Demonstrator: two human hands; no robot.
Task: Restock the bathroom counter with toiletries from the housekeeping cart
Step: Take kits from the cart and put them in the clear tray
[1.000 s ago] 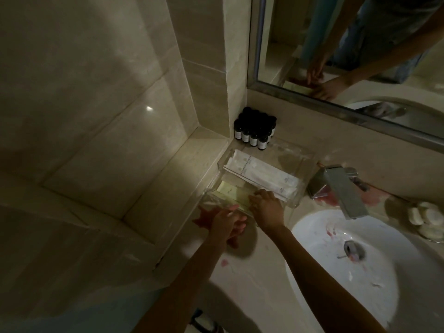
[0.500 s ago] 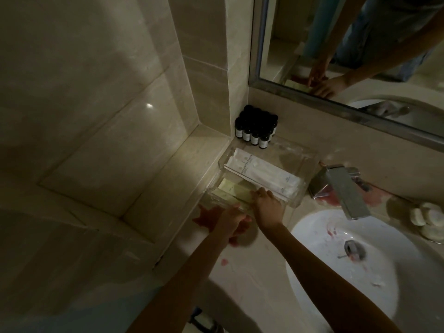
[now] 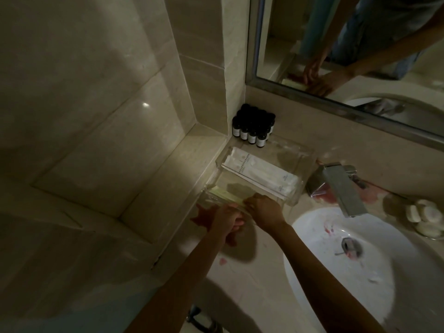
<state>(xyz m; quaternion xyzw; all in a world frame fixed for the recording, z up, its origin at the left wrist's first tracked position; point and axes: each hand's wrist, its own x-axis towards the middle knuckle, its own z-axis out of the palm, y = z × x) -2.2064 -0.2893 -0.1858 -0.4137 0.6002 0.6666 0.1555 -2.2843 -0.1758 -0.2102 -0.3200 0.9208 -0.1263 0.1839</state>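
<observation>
little has moved since a second ago: both hands stay at the near edge of the tray, and the yellow packets seem to have slid a touch toward the tray's near-left corner.

left hand – fingers curled round the tray's near rim, gripping it from the near side, with the fingertips tucked underneath. right hand – just right of the left one, knuckles up and fingers bent, the tips down on the right end of the yellow packets. in this dim light i cannot tell whether it pinches them or only presses on them.

the yellow packets lie flat in the tray's near compartment, along its near wall. white packets lie stacked in the far compartment, beyond a clear divider. the tray is clear plastic and sits on the counter in the left corner, against a low stone ledge. dark bottles with white labels stand in a tight cluster just beyond the tray, in the far corner under the mirror.

right of the tray are a metal tap and a white sink. round white soaps sit in a dish at the far right. a reddish stain marks the counter just left of the left hand.
</observation>
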